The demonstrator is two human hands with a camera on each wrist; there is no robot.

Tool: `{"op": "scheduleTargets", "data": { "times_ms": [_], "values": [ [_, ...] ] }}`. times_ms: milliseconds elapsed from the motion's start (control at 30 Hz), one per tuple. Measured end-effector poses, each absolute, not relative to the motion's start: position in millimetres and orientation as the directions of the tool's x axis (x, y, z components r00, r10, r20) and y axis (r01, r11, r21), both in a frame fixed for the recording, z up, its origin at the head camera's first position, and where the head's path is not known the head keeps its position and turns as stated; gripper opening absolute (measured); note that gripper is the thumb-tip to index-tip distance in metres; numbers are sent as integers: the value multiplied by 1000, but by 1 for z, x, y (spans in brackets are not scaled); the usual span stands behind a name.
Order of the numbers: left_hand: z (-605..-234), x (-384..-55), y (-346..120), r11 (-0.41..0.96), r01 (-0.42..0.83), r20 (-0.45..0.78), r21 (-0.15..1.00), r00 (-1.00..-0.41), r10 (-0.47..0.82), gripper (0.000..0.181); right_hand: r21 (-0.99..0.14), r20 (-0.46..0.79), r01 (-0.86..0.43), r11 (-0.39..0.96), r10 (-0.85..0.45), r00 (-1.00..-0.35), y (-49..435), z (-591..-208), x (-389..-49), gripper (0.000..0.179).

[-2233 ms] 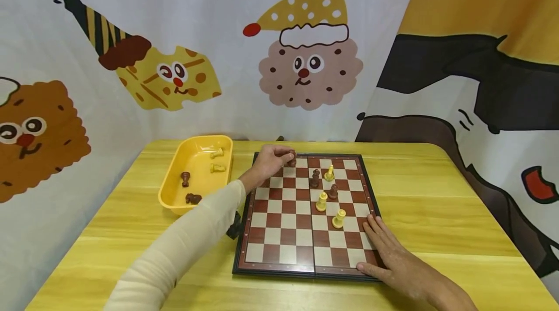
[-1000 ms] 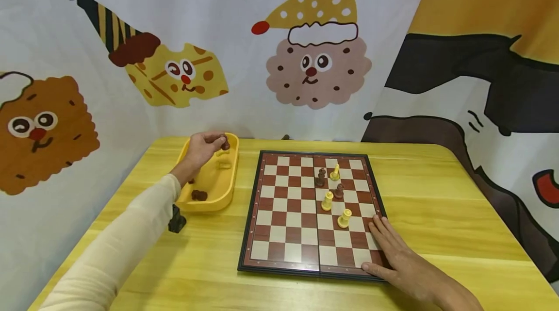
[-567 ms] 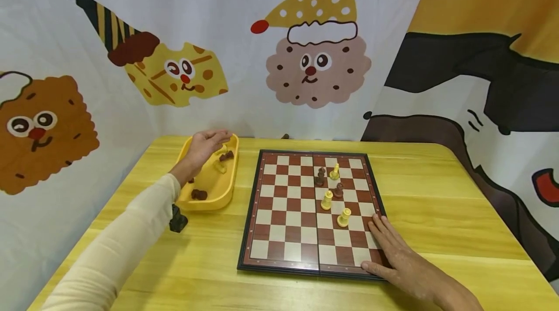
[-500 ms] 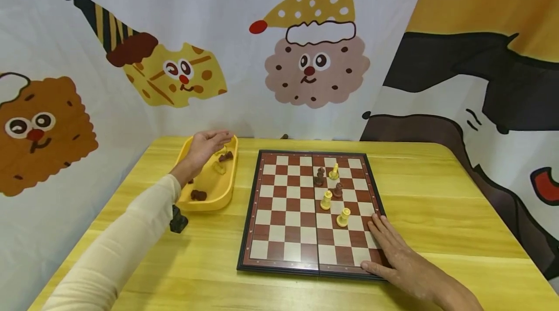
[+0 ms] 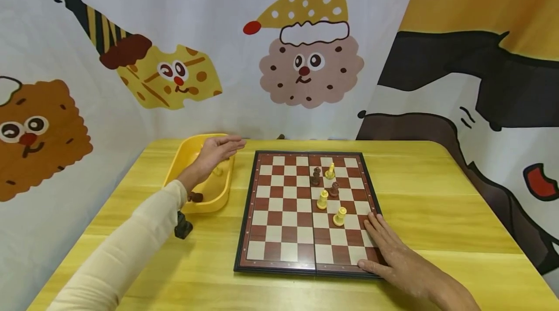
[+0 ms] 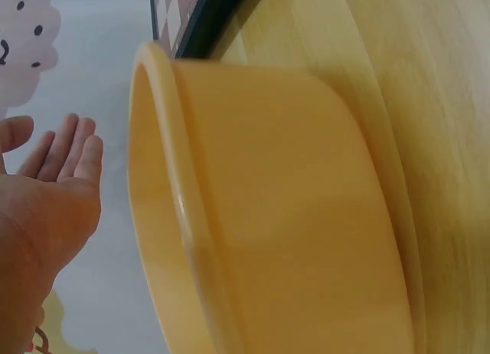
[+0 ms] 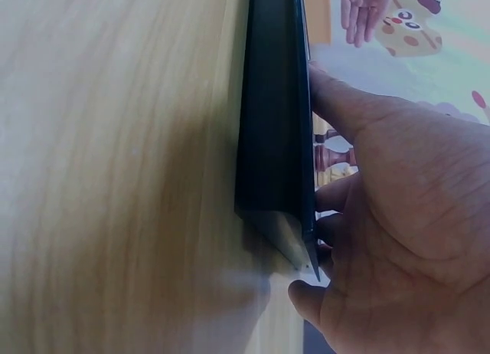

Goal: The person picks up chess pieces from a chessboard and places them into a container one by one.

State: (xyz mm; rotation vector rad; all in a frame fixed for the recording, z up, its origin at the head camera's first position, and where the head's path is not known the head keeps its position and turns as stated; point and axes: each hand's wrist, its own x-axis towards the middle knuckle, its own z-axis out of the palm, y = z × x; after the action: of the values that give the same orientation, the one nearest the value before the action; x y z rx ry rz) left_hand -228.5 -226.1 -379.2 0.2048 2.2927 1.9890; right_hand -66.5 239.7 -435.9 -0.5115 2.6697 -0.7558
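Observation:
My left hand [image 5: 214, 153] hovers over the yellow tray [image 5: 224, 197], fingers extended and holding nothing. In the left wrist view the same hand [image 6: 57, 189] hangs beside the tray wall [image 6: 283, 201], apart from it. A brown chess piece [image 5: 195, 197] lies in the tray, and a yellow chess piece [image 5: 217, 171] shows beneath the hand; other contents are partly hidden. My right hand [image 5: 397, 257] rests with straight fingers on the near right edge of the checkered chessboard [image 5: 279, 219]. Standing on the board are yellow pieces [image 5: 339, 216] and brown pieces [image 5: 316, 176].
Wooden tabletop [image 5: 436, 194] surrounds the board and tray. A black device [image 5: 182, 226] is at my left wrist. Behind the table hangs a cartoon-printed cloth [image 5: 244, 88]. A small dark thing [image 5: 281, 137] sits at the table's back edge.
My left hand carried a brown chess piece from the board's far left to the tray and let it go there. It has since shifted slightly right. My right hand stays on the board.

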Motion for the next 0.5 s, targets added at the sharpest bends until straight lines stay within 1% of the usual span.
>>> {"op": "scheduleTargets", "data": {
  "times_ms": [200,400,500],
  "values": [
    [-383,-228,-216,162,64,28,985,-975,221,37,-549,-153,-286,785,-431,-890,242,-436,-66,100],
    [-387,-228,-205,144,67,33,987,-972,232,37,-542,-119,-309,782,-436,-892,242,-437,-66,98],
    [-389,-227,-200,139,54,20,989,-972,234,35,-548,-129,-298,781,-431,-893,242,-437,-65,98]
  ]
}}
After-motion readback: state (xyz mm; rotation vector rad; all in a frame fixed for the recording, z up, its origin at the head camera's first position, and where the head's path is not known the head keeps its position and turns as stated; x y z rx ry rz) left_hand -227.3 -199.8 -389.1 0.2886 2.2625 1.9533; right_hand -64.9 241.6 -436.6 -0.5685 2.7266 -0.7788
